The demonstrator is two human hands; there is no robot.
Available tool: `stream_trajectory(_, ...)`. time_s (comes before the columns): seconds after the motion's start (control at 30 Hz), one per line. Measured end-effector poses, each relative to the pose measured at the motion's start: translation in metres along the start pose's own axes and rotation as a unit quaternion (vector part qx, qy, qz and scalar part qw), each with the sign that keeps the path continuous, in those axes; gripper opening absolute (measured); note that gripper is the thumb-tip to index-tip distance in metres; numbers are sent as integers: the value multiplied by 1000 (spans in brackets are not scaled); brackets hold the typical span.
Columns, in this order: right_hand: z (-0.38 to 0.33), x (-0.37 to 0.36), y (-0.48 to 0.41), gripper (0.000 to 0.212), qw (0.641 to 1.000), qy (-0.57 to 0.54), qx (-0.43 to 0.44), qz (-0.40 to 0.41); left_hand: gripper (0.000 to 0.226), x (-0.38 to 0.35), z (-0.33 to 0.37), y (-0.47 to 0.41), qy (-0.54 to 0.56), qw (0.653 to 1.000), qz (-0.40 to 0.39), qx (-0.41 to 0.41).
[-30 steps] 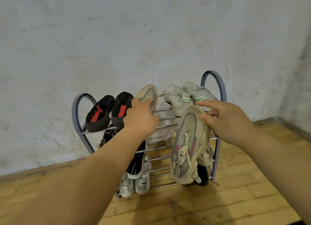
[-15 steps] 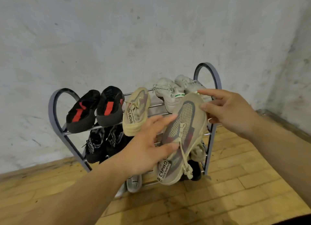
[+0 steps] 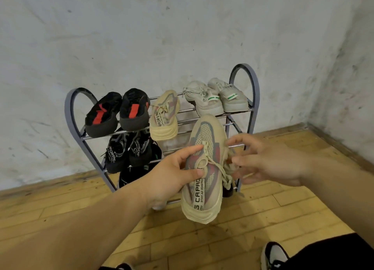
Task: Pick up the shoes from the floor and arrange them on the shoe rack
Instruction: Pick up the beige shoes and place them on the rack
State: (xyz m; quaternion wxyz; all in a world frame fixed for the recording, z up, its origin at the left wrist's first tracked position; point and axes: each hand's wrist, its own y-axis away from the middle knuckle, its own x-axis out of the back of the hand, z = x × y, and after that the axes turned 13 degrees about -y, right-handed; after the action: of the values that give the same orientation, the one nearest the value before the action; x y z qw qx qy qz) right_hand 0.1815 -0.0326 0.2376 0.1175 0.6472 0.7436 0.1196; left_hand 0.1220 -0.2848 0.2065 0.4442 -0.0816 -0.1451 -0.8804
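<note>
The beige knit sneaker [image 3: 204,168] hangs in the air in front of the shoe rack [image 3: 245,77], toe up toward the top shelf and heel down toward the wooden floor [image 3: 263,219], its long axis close to upright. The left hand [image 3: 172,180] has it, thumb across the laced upper and fingers curled round the near side. The right hand [image 3: 269,160] is spread and loose just beside the shoe's other flank, fingertips at the dangling laces; whether they touch I cannot tell.

Its mate [image 3: 165,116] lies on the top shelf, toe to the wall, between the black-and-red pair [image 3: 117,114] and the grey pair [image 3: 216,97]. The free gap sits right of that mate, up and slightly left of the held shoe. As I judge it, the left hand is the nearer one to carry it there, and the sneaker must tip from upright to lying flat, toe leading to the wall.
</note>
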Motion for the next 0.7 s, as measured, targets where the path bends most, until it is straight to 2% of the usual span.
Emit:
stream_trajectory(0.1,20,-4,5,29,996,-32,-77,-42,58,-27,-10,6,95,993,-25,62)
stream_trajectory(0.2,30,1,0,30,994,-58,-95,-7,57,-44,-14,3,119,988,-25,92)
stream_trajectory(0.43,31,6,-30,28,988,-101,-91,76,50,-32,-14,-31,70,984,-60,150)
stream_trajectory(0.6,35,5,-66,25,981,-107,-62,149,57,-31,-22,-72,99,984,-9,150)
stream_trajectory(0.7,36,19,-90,36,982,-51,-61,174,62,-37,-25,-108,98,986,23,130)
